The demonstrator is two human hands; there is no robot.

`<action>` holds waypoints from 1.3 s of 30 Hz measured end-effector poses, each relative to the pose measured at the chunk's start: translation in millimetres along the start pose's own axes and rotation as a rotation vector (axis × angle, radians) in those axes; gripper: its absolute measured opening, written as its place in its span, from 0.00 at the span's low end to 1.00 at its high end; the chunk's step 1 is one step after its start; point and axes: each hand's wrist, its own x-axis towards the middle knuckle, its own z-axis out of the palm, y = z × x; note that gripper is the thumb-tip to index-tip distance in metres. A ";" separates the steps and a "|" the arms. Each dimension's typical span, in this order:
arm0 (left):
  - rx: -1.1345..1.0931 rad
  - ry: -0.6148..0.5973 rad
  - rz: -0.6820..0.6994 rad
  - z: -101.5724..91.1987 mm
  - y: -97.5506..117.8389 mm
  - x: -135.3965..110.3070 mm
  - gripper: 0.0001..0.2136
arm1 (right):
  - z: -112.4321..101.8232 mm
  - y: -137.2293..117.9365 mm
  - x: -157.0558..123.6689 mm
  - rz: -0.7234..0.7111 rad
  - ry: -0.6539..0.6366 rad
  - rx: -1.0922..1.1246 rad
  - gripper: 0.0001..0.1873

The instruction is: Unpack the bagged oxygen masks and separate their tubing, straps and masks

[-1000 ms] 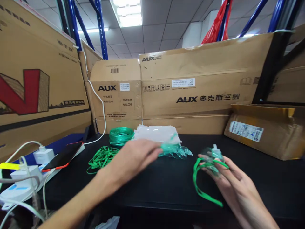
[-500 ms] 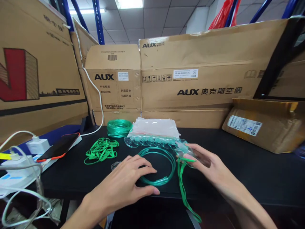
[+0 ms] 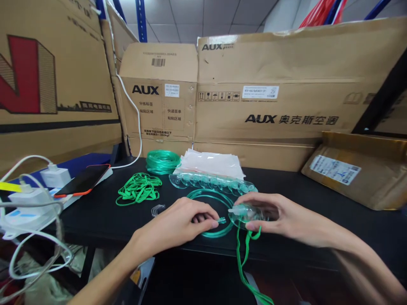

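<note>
My right hand (image 3: 276, 218) is closed around a clear plastic face mask (image 3: 246, 214) whose green strap (image 3: 243, 262) hangs over the black table's front edge. My left hand (image 3: 178, 226) pinches the end connector of a coiled green tube (image 3: 211, 212) that lies flat on the table (image 3: 318, 190). The tube end and the mask's port are a short gap apart, pointing at each other.
Behind the hands lie a row of stacked clear masks (image 3: 213, 183), a pile of clear bags (image 3: 211, 163), another tube coil (image 3: 162, 161) and loose green straps (image 3: 138, 190). A phone (image 3: 84, 180) and chargers sit at left. Cardboard boxes (image 3: 270, 93) wall the back; a wrapped parcel (image 3: 356, 173) at right.
My left hand went from reaching at the back pile to laying a tube coil on the table and pinching its end. My right hand brought the mask leftward, close to it.
</note>
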 end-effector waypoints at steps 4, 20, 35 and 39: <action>-0.061 0.033 0.018 2.8 -4.5 -2.8 0.08 | 5.1 -0.8 4.6 -0.010 -0.053 -0.038 0.23; 0.027 0.114 0.035 4.0 0.5 4.4 0.07 | 14.4 -0.7 7.0 0.029 -0.012 0.005 0.24; 0.206 0.256 0.165 22.7 -10.9 13.6 0.08 | 12.5 -0.5 9.2 0.012 0.017 -0.006 0.21; 0.298 0.289 0.222 27.8 -11.6 10.8 0.07 | 14.1 -1.1 11.9 0.001 -0.052 0.017 0.22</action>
